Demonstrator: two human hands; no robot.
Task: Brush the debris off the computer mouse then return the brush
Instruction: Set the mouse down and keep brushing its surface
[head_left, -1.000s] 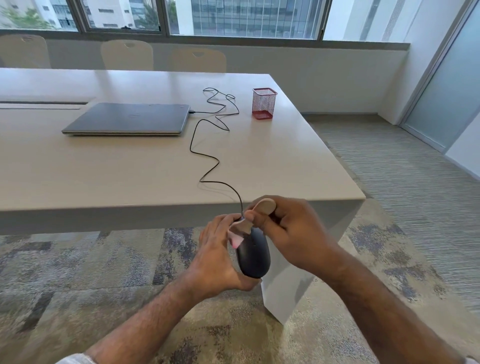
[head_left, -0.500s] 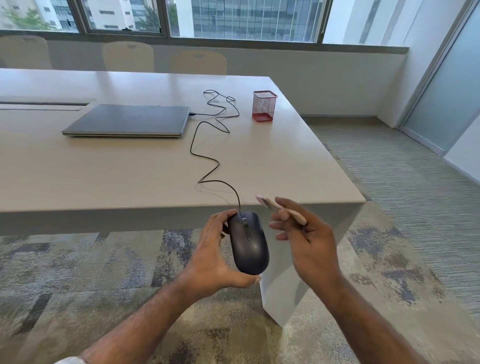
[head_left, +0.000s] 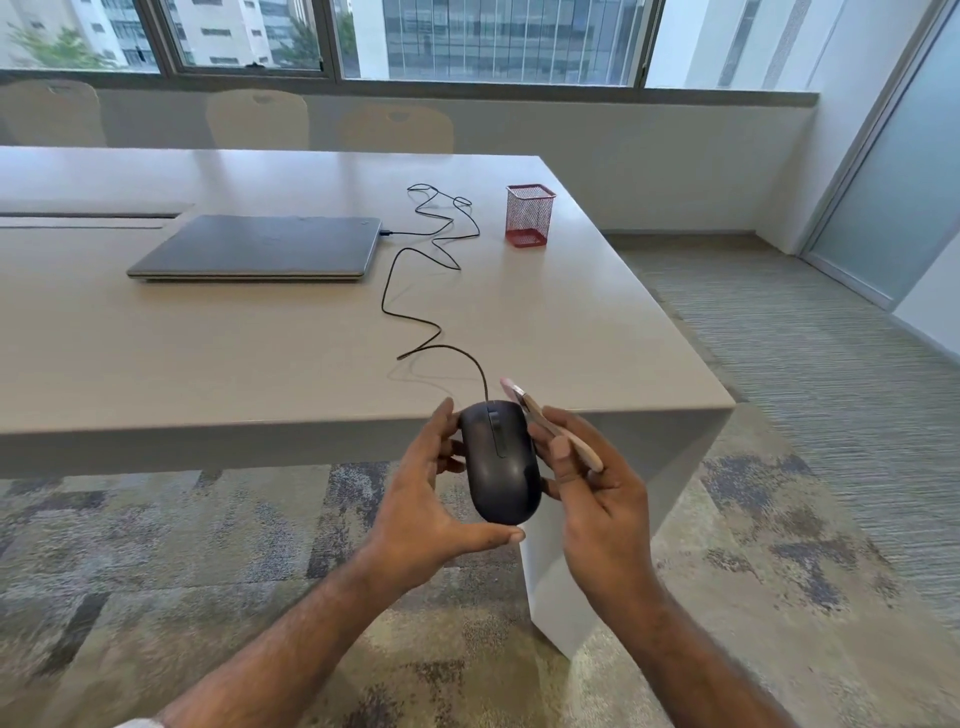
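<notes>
Head view: left hand (head_left: 431, 499) cradles the black computer mouse (head_left: 500, 462) off the counter's (head_left: 571, 332) near edge, fingers curled round it. Right hand (head_left: 597, 499), just beside, pinches the brush (head_left: 558, 428), bristles pointing away. Its cable (head_left: 410, 306) trails to the laptop (head_left: 260, 248).

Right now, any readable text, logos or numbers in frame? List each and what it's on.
None can be read.
computer mouse: no visible marking on its dark top.
laptop: lid closed; a faint mark near its centre is too blurred to read.
red mesh cup: no label.
brush: no print visible on the handle.
Buildings through the window: no signs legible.
</notes>
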